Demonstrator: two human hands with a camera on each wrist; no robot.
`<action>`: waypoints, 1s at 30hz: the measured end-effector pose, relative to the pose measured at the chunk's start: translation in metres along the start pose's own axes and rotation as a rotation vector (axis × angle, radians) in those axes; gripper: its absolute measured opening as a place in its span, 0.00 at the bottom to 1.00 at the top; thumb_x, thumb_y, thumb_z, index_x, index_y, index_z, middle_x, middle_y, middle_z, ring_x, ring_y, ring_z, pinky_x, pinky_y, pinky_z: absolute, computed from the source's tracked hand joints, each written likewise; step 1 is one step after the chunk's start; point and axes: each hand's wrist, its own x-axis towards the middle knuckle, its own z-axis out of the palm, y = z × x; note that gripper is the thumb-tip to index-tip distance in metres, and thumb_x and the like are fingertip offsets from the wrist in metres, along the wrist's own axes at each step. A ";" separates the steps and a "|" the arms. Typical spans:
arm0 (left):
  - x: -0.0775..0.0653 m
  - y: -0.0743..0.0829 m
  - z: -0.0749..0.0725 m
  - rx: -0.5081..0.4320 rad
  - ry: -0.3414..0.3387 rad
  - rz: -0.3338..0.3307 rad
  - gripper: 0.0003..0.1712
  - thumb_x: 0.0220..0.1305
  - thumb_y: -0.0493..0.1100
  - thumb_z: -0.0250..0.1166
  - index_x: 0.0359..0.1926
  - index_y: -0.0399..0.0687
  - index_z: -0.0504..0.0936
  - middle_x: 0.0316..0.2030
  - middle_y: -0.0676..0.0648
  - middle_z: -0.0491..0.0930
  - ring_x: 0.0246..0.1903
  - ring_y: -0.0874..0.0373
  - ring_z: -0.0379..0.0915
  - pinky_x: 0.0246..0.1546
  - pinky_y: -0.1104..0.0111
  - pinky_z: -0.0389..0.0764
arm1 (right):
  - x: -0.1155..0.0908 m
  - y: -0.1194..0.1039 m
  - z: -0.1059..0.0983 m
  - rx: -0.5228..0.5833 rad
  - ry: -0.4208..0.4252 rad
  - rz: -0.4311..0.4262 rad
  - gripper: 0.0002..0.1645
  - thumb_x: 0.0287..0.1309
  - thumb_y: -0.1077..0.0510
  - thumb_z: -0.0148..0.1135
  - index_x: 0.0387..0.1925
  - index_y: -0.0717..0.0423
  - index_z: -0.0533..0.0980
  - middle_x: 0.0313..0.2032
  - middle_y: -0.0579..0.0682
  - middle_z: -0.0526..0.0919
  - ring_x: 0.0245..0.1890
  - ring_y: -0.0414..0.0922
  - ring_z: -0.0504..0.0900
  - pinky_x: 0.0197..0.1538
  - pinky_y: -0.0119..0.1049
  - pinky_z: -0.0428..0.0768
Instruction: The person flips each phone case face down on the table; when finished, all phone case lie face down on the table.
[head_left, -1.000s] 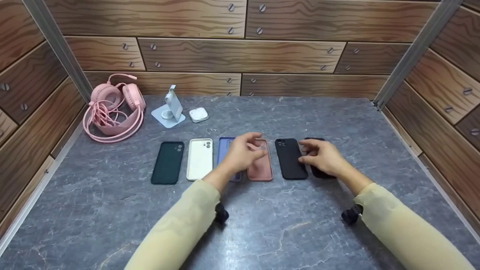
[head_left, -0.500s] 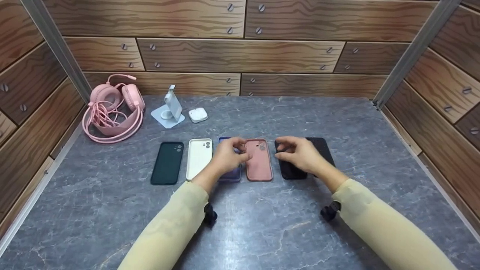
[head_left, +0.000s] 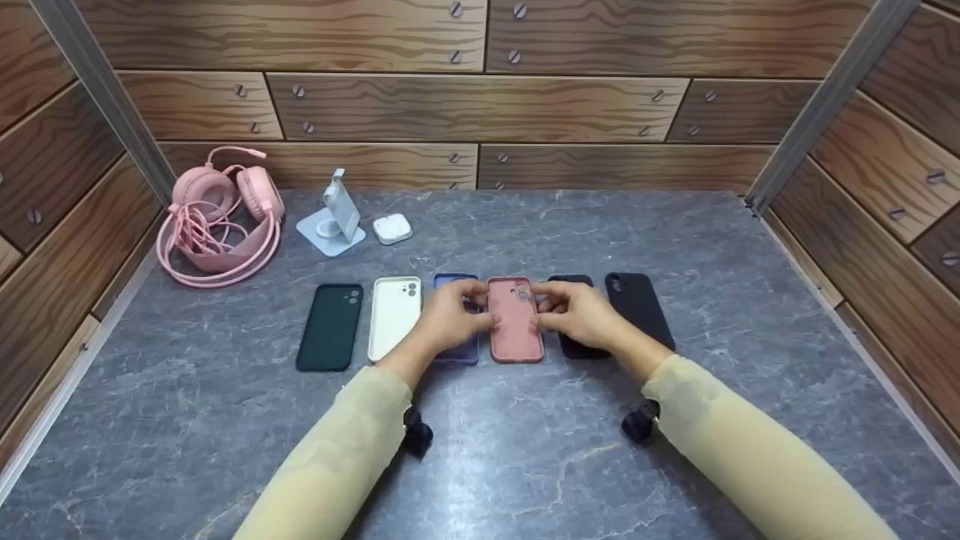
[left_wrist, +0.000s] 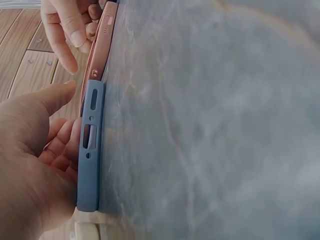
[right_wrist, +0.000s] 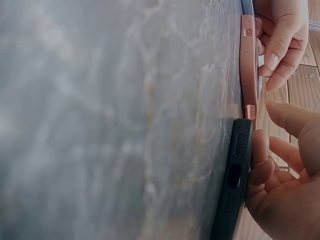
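A pink phone case (head_left: 516, 330) lies flat in a row of phone cases, between both hands. My left hand (head_left: 450, 311) hovers over the blue-purple phone case (head_left: 459, 354), its thumb and index tips at the pink case's left edge. My right hand (head_left: 581, 311) is over a black phone case (head_left: 577, 349), fingertips at the pink case's right edge. In the wrist views the thumbs of the left hand (left_wrist: 30, 145) and right hand (right_wrist: 295, 165) stand above the cases. Whether the fingertips touch the pink case is unclear. The hands partly hide the blue-purple and black cases.
To the left lie a white phone case (head_left: 394, 319) and a dark green one (head_left: 330, 328). Another black case (head_left: 640, 311) is at the right end. Behind them are pink headphones (head_left: 221, 217), a charging stand (head_left: 337, 217) and a small white square case (head_left: 392, 229).
My right hand has moved left, from the rightmost black case to the pink case's right edge. My left hand has shifted left off the pink case to its left edge.
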 end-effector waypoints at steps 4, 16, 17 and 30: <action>0.000 -0.002 0.000 0.043 0.010 0.029 0.27 0.59 0.40 0.81 0.58 0.36 0.85 0.45 0.44 0.86 0.48 0.50 0.81 0.58 0.57 0.80 | 0.001 0.002 0.001 0.002 -0.009 -0.015 0.32 0.61 0.60 0.76 0.66 0.62 0.80 0.39 0.52 0.88 0.35 0.42 0.81 0.40 0.31 0.78; -0.002 -0.002 0.002 0.109 -0.028 0.030 0.33 0.58 0.44 0.82 0.62 0.39 0.84 0.49 0.43 0.83 0.53 0.48 0.78 0.62 0.55 0.77 | 0.001 0.005 0.003 -0.007 -0.037 -0.011 0.33 0.60 0.59 0.78 0.66 0.61 0.80 0.40 0.52 0.85 0.34 0.42 0.79 0.39 0.32 0.78; -0.002 -0.002 0.001 0.116 -0.030 0.028 0.33 0.58 0.44 0.82 0.63 0.39 0.84 0.50 0.44 0.83 0.54 0.48 0.78 0.62 0.55 0.77 | 0.002 0.005 0.004 -0.005 -0.038 -0.012 0.33 0.60 0.59 0.78 0.66 0.61 0.80 0.40 0.53 0.85 0.34 0.43 0.80 0.39 0.32 0.78; -0.002 0.001 0.003 0.181 -0.046 0.070 0.34 0.58 0.45 0.82 0.63 0.38 0.83 0.48 0.44 0.82 0.50 0.49 0.77 0.59 0.55 0.78 | 0.003 0.005 0.004 -0.027 -0.039 0.017 0.34 0.60 0.59 0.79 0.67 0.59 0.80 0.41 0.52 0.85 0.34 0.43 0.79 0.40 0.33 0.77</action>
